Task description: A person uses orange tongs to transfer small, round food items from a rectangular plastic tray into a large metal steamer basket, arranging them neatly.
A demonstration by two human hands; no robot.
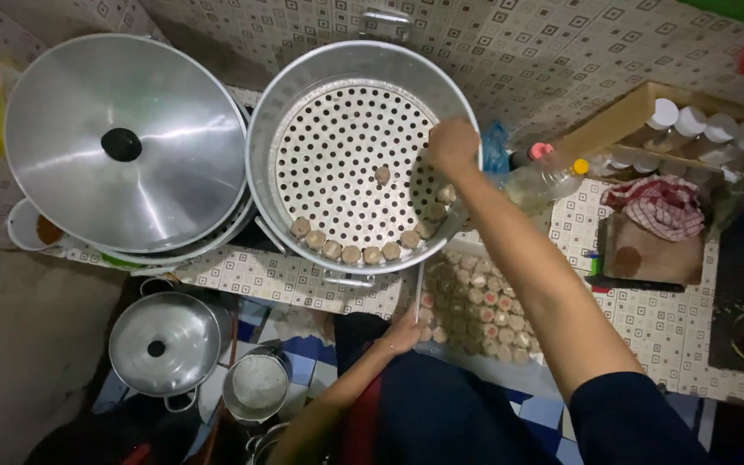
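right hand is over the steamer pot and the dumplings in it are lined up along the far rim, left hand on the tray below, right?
Not quite. The head view shows the dumplings curving along the near rim of the steamer pot, with one alone near the middle, not the far rim. The rest holds: the right hand is over the pot, and the left hand rests at the edge of the tray.

Patterned tiled counter (286, 280) meets a matching tiled wall (518, 52); blue-and-white floor tiles (303, 353) below; dim light.

Bare arms, dark blue short sleeve at lower right of the frame, dark blue clothes with red strip below.
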